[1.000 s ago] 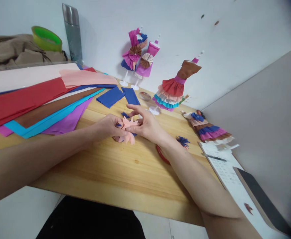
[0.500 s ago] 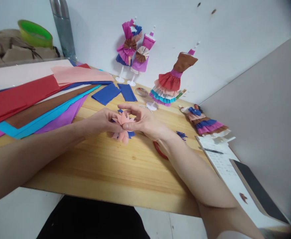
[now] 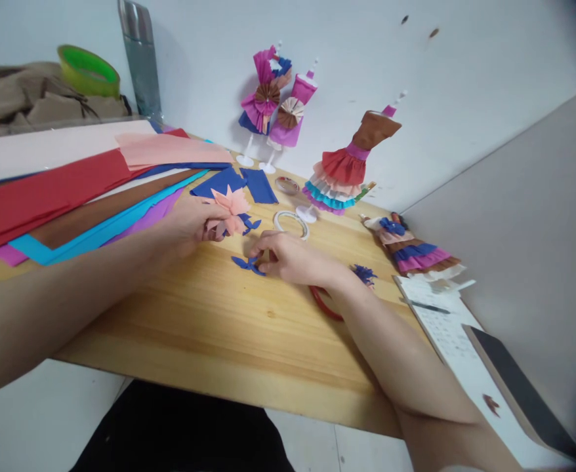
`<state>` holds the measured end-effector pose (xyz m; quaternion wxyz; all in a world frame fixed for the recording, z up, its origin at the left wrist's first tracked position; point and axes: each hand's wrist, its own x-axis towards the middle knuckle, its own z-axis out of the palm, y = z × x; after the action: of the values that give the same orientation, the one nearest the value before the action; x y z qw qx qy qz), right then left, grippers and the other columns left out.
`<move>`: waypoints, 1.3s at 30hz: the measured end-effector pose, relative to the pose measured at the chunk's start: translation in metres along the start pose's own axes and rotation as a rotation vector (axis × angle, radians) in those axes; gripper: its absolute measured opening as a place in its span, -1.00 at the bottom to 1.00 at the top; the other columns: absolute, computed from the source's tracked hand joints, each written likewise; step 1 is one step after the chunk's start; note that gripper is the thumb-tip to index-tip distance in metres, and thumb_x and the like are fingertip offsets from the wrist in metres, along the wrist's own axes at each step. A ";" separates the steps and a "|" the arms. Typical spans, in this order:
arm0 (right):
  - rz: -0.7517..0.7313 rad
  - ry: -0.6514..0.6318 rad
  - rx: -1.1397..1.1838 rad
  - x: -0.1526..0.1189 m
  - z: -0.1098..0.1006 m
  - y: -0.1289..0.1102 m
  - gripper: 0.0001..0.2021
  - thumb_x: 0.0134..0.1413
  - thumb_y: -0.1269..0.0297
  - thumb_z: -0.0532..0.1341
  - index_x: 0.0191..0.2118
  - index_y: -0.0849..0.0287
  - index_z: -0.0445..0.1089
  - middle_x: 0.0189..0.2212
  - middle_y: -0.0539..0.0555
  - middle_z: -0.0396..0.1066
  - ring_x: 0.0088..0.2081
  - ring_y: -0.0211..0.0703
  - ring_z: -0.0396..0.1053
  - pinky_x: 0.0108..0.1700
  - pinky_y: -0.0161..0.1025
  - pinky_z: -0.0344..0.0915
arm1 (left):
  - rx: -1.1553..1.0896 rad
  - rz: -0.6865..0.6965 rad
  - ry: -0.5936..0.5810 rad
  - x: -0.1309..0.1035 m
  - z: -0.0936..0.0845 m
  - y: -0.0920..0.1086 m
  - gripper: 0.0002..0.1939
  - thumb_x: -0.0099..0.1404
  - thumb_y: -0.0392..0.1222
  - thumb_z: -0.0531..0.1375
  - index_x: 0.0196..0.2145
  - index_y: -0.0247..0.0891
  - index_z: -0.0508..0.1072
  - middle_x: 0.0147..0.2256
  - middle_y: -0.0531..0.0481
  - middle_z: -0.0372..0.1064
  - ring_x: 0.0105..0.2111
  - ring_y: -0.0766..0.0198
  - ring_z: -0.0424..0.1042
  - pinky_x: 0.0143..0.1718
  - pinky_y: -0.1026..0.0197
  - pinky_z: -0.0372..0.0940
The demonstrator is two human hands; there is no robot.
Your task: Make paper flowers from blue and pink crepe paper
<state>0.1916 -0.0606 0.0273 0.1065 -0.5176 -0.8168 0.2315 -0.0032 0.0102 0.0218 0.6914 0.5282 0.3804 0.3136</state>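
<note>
My left hand (image 3: 192, 223) is closed around the base of a pink crepe-paper flower (image 3: 231, 204), holding it just above the table. Its pointed petals fan out past the fingers. My right hand (image 3: 290, 257) is low over the wood, thumb and forefinger curled at a small blue paper petal piece (image 3: 249, 264). Those fingertips touch the piece and partly cover it. More blue petal scraps (image 3: 251, 224) lie just beyond the flower. Under my right wrist a red ring-shaped object (image 3: 325, 305) is partly hidden.
Coloured paper sheets (image 3: 61, 190) are piled at left. A white tape roll (image 3: 292, 225), a smaller tape roll (image 3: 287, 185) and blue paper rectangles (image 3: 259, 186) lie farther back. Dress stands (image 3: 354, 160) line the wall. A dressed doll (image 3: 411, 244) and tablet (image 3: 519, 387) are at right.
My hands have parted. The left moved back and left with the pink flower; the right let go of it and came down to the blue petal piece. The view shifted slightly.
</note>
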 end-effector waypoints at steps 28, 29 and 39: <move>0.164 0.173 0.870 0.004 -0.007 0.005 -0.78 -0.25 0.22 0.39 -0.51 0.16 0.34 -0.70 -0.12 0.29 -0.71 -0.40 0.16 -0.65 -0.40 0.00 | -0.058 -0.017 0.078 -0.001 0.004 -0.010 -0.80 -0.01 -0.41 0.21 -0.73 -0.35 0.47 -0.70 0.02 0.28 -0.64 0.45 0.19 -0.60 0.36 0.06; 0.170 0.203 0.884 0.003 -0.008 0.004 -0.78 -0.26 0.23 0.39 -0.51 0.16 0.34 -0.72 -0.13 0.28 -0.72 -0.40 0.15 -0.66 -0.41 -0.01 | -0.064 -0.023 0.075 -0.002 0.005 -0.009 -0.81 -0.02 -0.41 0.22 -0.73 -0.35 0.47 -0.69 0.02 0.30 -0.63 0.45 0.19 -0.59 0.36 0.07; 0.139 0.384 0.749 0.001 -0.020 0.003 -0.87 -0.34 0.34 0.37 -0.59 0.20 0.40 -0.52 0.00 0.45 -0.58 -0.39 0.21 -0.56 -0.37 0.08 | -0.085 -0.092 0.038 -0.003 0.008 -0.010 -0.85 -0.04 -0.45 0.23 -0.70 -0.35 0.47 -0.61 0.00 0.40 -0.59 0.44 0.23 -0.58 0.38 0.11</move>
<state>0.2014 -0.0531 0.0431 0.4216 -0.5306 -0.6048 0.4182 0.0024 0.0008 0.0141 0.7194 0.4742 0.4039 0.3072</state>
